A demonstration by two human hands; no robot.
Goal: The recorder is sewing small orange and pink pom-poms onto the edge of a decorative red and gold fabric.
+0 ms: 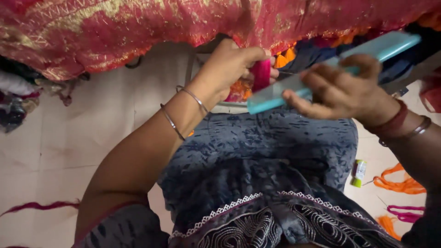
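Note:
My left hand (232,66) pinches a bright pink tassel of threads (261,74) at the hem of a red and gold embroidered cloth (138,27) that hangs across the top of the view. My right hand (344,92) holds a long flat turquoise strip (330,69), slanted from lower left to upper right, its lower end just right of the tassel. A thin needle or thread runs between the tassel and my right fingers. Thin metal bangles circle my left wrist, and a dark red band and a bangle sit on my right wrist.
My lap in dark blue patterned cloth (275,151) fills the middle. On the pale floor at right lie a small yellow-green tube (359,172), orange threads (399,183) and pink threads (404,213). A pink strand (41,206) lies at lower left. Piled fabrics (18,96) sit at left.

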